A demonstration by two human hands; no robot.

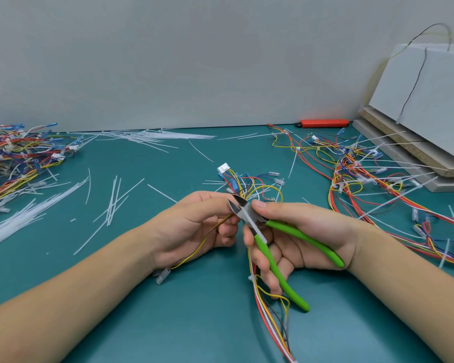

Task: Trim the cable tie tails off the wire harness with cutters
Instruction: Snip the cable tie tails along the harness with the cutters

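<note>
My left hand (194, 224) grips a wire harness (249, 184) of coloured wires just above the table's middle; a white connector (223, 169) sticks out beyond it. My right hand (294, 237) holds green-handled cutters (275, 247), thumb on the metal head. The open jaws (236, 203) sit at the bundle right by my left fingertips. The tie between the jaws is hidden by the blades. More of the harness trails down under my right hand (270, 313), with a white cable tie (252, 278) on it.
A heap of harnesses (19, 155) lies at the left. Another tangle with long tie tails (383, 184) spreads at the right. Cut white tails (113, 203) litter the green mat. An orange tool (323, 123) lies at the back, and stacked boards (414, 142) stand at the right.
</note>
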